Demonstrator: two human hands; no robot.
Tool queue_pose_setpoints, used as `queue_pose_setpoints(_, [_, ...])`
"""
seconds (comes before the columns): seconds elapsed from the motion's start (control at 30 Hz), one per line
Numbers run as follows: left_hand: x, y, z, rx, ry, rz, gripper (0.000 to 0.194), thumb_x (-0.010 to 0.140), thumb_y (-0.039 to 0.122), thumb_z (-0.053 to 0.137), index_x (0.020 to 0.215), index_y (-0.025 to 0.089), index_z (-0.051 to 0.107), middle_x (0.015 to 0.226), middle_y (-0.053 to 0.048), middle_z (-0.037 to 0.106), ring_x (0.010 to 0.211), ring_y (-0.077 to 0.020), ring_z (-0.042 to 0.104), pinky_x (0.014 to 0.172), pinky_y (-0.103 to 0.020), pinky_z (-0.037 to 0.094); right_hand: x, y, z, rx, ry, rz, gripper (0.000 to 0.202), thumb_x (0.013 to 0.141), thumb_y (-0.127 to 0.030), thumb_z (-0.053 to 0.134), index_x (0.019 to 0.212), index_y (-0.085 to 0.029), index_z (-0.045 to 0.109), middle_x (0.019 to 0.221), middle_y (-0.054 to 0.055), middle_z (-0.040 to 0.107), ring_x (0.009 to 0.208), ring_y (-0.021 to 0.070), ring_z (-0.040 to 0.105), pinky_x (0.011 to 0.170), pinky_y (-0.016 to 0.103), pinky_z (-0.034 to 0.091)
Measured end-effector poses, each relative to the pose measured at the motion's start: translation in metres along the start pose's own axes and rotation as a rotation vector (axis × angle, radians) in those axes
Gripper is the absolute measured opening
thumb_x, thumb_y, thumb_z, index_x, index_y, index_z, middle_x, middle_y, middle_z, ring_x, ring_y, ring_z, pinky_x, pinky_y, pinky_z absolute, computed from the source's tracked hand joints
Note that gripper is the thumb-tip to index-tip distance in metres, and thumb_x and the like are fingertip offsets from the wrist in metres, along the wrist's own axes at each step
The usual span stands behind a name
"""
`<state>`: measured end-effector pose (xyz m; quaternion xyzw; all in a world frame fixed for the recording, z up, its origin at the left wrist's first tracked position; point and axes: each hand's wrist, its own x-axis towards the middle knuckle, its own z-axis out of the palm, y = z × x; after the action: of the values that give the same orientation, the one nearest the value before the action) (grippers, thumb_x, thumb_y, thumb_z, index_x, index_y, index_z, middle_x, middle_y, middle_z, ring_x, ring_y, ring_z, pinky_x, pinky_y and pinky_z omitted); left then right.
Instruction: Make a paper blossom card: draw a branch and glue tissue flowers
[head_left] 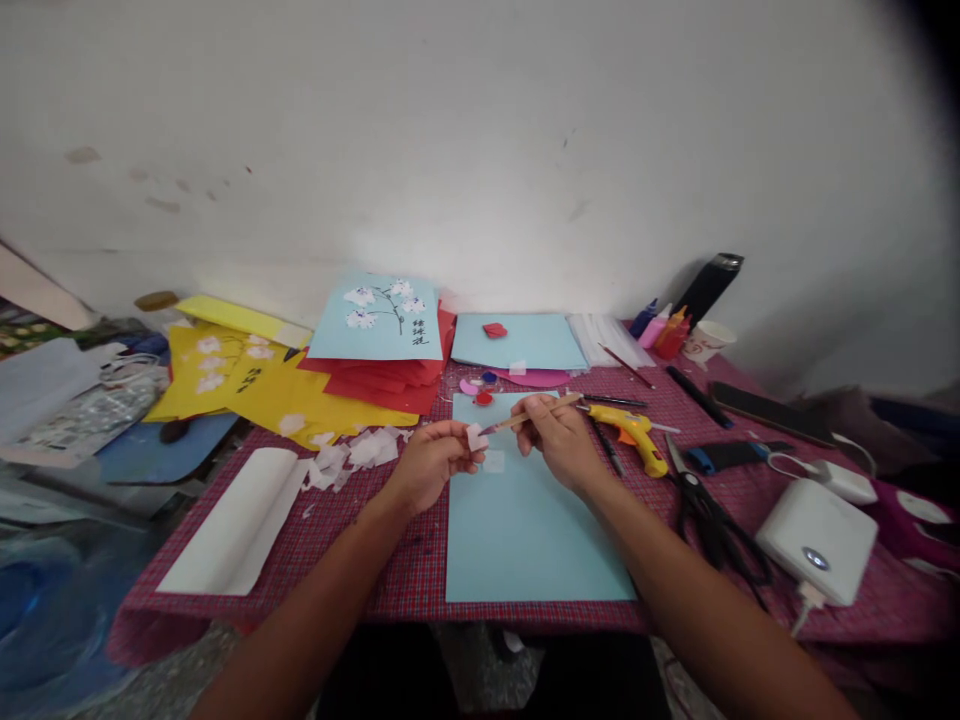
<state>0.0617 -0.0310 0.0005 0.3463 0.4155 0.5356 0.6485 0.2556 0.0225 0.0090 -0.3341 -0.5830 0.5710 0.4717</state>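
Observation:
My left hand (439,458) pinches a small piece of white paper (476,437) between thumb and fingers. In my right hand (551,435) is a paintbrush (536,411) with a light wooden handle, its dark tip touching or very close to that paper. Both hands are over the upper part of a light blue sheet (525,540) lying flat on the table. Another small white paper square (493,461) rests on the sheet just below the brush tip. Beyond the hands are small dabs of paint, red (484,398), dark blue (489,377) and pink (471,386).
Torn white paper scraps (352,455) and a folded white sheet (232,520) lie left. Behind stand stacked red paper (390,380) and a finished flower picture (379,318). At right are a yellow glue gun (634,432), black scissors (712,520), a white power box (821,540) and paint bottles (671,335).

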Motion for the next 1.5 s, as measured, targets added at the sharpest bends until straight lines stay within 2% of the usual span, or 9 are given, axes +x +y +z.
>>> queue_pose_setpoints(0.17, [0.0018, -0.0016, -0.0007, -0.011, -0.05, -0.005, 0.029, 0.07, 0.024, 0.083, 0.092, 0.011, 0.069, 0.084, -0.005, 0.072, 0.07, -0.0119, 0.067, 0.059, -0.021, 0.049, -0.0004, -0.0024, -0.001, 0.065, -0.004, 0.021, 0.037, 0.094, -0.053, 0.053, 0.088, -0.017, 0.062, 0.064, -0.001, 0.062, 0.045, 0.0085, 0.051, 0.043, 0.021, 0.034])
queue_pose_setpoints(0.5, [0.0005, -0.002, -0.002, -0.009, -0.091, 0.005, 0.03, 0.071, 0.023, 0.083, 0.093, 0.012, 0.067, 0.086, -0.006, 0.073, 0.071, -0.0124, 0.068, 0.06, -0.021, 0.05, -0.0019, -0.0024, 0.0048, 0.157, -0.068, 0.097, 0.035, 0.092, -0.05, 0.058, 0.086, -0.017, 0.063, 0.064, -0.001, 0.064, 0.043, 0.0077, 0.051, 0.042, 0.021, 0.032])
queue_pose_setpoints(0.77, [-0.0007, -0.0017, 0.0003, 0.046, -0.071, 0.005, 0.034, 0.073, 0.026, 0.082, 0.101, 0.011, 0.07, 0.093, -0.01, 0.075, 0.073, -0.0136, 0.068, 0.06, -0.022, 0.05, -0.0023, -0.0012, 0.0014, 0.125, -0.103, 0.044, 0.029, 0.092, -0.046, 0.06, 0.093, -0.017, 0.064, 0.07, 0.0, 0.064, 0.048, 0.0087, 0.053, 0.045, 0.022, 0.036])
queue_pose_setpoints(0.9, [-0.0002, -0.0014, 0.0008, 0.073, -0.051, 0.005, 0.033, 0.074, 0.029, 0.081, 0.1, 0.011, 0.07, 0.094, -0.011, 0.075, 0.073, -0.014, 0.069, 0.06, -0.022, 0.05, -0.0028, -0.0018, -0.0005, 0.122, -0.151, 0.03, 0.025, 0.085, -0.04, 0.07, 0.095, -0.018, 0.065, 0.076, 0.0, 0.067, 0.049, 0.0093, 0.055, 0.048, 0.023, 0.04])
queue_pose_setpoints(1.1, [-0.0013, -0.0032, 0.0024, 0.138, -0.046, 0.01, 0.035, 0.075, 0.032, 0.079, 0.1, 0.011, 0.07, 0.092, -0.012, 0.075, 0.072, -0.0151, 0.068, 0.059, -0.024, 0.05, -0.0052, -0.0038, 0.0054, -0.049, -0.022, -0.031, 0.024, 0.087, -0.039, 0.067, 0.079, -0.017, 0.063, 0.067, -0.001, 0.065, 0.045, 0.0086, 0.052, 0.045, 0.023, 0.039])
queue_pose_setpoints(1.2, [-0.0018, -0.0037, 0.0031, 0.167, -0.06, -0.001, 0.036, 0.074, 0.033, 0.08, 0.1, 0.01, 0.07, 0.09, -0.012, 0.075, 0.071, -0.0155, 0.068, 0.06, -0.025, 0.051, -0.006, -0.0022, 0.0065, -0.024, -0.006, -0.026, 0.022, 0.087, -0.039, 0.067, 0.089, -0.017, 0.065, 0.063, -0.003, 0.061, 0.045, 0.0083, 0.051, 0.043, 0.022, 0.038])
queue_pose_setpoints(1.3, [-0.0015, -0.0042, 0.0027, 0.18, -0.064, 0.007, 0.036, 0.074, 0.034, 0.079, 0.099, 0.011, 0.07, 0.09, -0.011, 0.075, 0.071, -0.0159, 0.068, 0.06, -0.025, 0.051, -0.0063, 0.0002, 0.0039, 0.051, -0.074, -0.006, 0.023, 0.086, -0.038, 0.068, 0.096, -0.017, 0.067, 0.067, -0.002, 0.063, 0.047, 0.0091, 0.054, 0.045, 0.023, 0.04])
queue_pose_setpoints(1.4, [-0.0013, -0.0059, 0.0015, 0.212, -0.082, 0.024, 0.034, 0.076, 0.036, 0.077, 0.1, 0.012, 0.071, 0.091, -0.011, 0.074, 0.073, -0.016, 0.067, 0.061, -0.026, 0.052, -0.0068, 0.0002, 0.0021, 0.043, -0.108, -0.005, 0.021, 0.084, -0.038, 0.07, 0.089, -0.017, 0.066, 0.07, 0.0, 0.066, 0.046, 0.0097, 0.056, 0.045, 0.023, 0.041])
queue_pose_setpoints(1.5, [-0.0019, -0.008, 0.0009, 0.294, -0.142, 0.028, 0.032, 0.08, 0.039, 0.074, 0.097, 0.012, 0.071, 0.09, -0.011, 0.073, 0.074, -0.0166, 0.067, 0.062, -0.027, 0.052, -0.0073, -0.0019, 0.0035, -0.074, -0.049, -0.036, 0.026, 0.085, -0.04, 0.07, 0.073, -0.018, 0.062, 0.066, 0.0, 0.064, 0.044, 0.0092, 0.053, 0.043, 0.024, 0.039])
